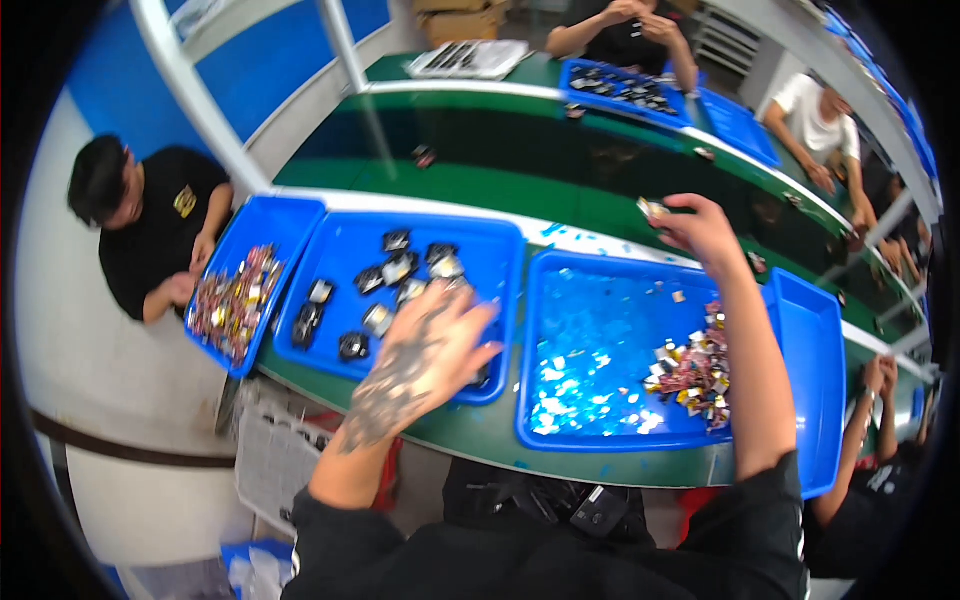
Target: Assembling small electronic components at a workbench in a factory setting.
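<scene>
While yellow print (pixel 185 201) marks a shirt (pixel 140 258), the left hand (pixel 432 345) splays empty, right hand (pixel 703 235) pinching a component (pixel 652 210).

Left hand (pixel 432 345) palm down, fingers loosely spread; right hand (pixel 703 232) farther forward, fingertips pinched.
</scene>
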Available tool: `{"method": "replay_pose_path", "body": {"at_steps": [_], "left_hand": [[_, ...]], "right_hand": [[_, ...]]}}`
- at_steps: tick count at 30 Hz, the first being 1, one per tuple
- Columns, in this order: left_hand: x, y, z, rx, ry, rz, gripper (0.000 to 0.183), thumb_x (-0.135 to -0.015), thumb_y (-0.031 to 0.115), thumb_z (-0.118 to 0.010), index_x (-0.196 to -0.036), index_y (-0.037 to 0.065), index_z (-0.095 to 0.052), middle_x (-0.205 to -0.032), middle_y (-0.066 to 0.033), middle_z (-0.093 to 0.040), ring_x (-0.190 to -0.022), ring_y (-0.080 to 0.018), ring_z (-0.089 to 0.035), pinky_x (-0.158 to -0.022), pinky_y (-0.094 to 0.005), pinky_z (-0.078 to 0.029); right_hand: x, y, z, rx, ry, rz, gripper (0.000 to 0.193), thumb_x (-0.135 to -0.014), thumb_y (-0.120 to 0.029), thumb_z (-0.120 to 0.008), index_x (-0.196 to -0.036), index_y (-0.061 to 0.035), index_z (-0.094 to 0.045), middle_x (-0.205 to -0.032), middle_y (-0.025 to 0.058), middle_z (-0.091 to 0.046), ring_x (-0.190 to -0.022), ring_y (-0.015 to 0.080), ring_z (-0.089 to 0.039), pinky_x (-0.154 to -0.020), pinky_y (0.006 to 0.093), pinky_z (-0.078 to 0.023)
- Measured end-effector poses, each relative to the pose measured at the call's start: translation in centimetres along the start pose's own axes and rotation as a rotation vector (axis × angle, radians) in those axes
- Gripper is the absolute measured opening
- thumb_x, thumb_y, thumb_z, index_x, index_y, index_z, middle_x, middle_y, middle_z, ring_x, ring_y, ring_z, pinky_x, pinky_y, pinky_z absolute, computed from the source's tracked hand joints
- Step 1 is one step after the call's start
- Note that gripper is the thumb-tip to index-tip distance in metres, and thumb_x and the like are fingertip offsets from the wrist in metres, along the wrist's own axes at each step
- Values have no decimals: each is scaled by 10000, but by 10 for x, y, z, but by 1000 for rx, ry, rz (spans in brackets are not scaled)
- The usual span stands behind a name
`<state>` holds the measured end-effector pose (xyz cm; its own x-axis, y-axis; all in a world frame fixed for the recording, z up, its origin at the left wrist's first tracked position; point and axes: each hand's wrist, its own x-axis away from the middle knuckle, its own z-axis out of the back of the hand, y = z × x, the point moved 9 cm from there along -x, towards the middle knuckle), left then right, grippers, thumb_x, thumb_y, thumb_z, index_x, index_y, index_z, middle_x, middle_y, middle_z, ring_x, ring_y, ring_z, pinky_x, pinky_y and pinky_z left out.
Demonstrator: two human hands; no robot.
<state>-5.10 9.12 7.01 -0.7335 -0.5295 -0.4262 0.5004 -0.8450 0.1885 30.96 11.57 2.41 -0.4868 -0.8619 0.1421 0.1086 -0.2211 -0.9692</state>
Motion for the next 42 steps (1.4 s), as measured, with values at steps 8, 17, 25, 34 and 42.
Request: {"method": "replay_pose_path", "body": {"at_steps": [8,17,25,34,42], "left_hand": [[45,-8,3,-111,-166,216,246,-715,129,-779,-918,42,-672,-905,-85,-644,-919,-290,-603,-806,-378,-492],[-33,1,-31,1494,-6,553,125,-913,51,-616,-1023,51,-557,-887,-68,-625,-745,-156,-656,-657,-246,-528],[-72,32,-97,1693,-104,655,295,-896,69,-657,-1151,22,-518,-985,-123,-687,-664,-89,-564,-541,-195,-443],[-55,40,-121,1783,-227,675,249,-930,55,-601,-1169,-7,-578,-1031,-160,-665,-858,-215,-689,-751,-295,-593],[-56,41,-107,1598,-172,463,360,-953,53,-551,-1312,61,-527,-1118,-106,-627,-900,-133,-585,-802,-274,-496]], "right_hand": [[-74,53,24,471,219,56,427,-629,-43,-881,-932,-14,-582,-765,81,-640,-608,158,-615,-523,269,-492],[18,-43,29,293,142,391,157,-843,-117,-685,-951,-3,-691,-770,39,-670,-691,109,-602,-653,249,-482],[121,-17,61,997,95,315,123,-777,-49,-703,-890,0,-706,-875,124,-695,-775,225,-671,-710,326,-526],[148,14,21,984,-74,456,147,-729,-87,-756,-841,-7,-705,-853,156,-650,-873,323,-628,-855,391,-493],[169,8,46,247,175,274,160,-783,71,-701,-895,-1,-613,-831,4,-615,-716,42,-556,-675,201,-473]]}}
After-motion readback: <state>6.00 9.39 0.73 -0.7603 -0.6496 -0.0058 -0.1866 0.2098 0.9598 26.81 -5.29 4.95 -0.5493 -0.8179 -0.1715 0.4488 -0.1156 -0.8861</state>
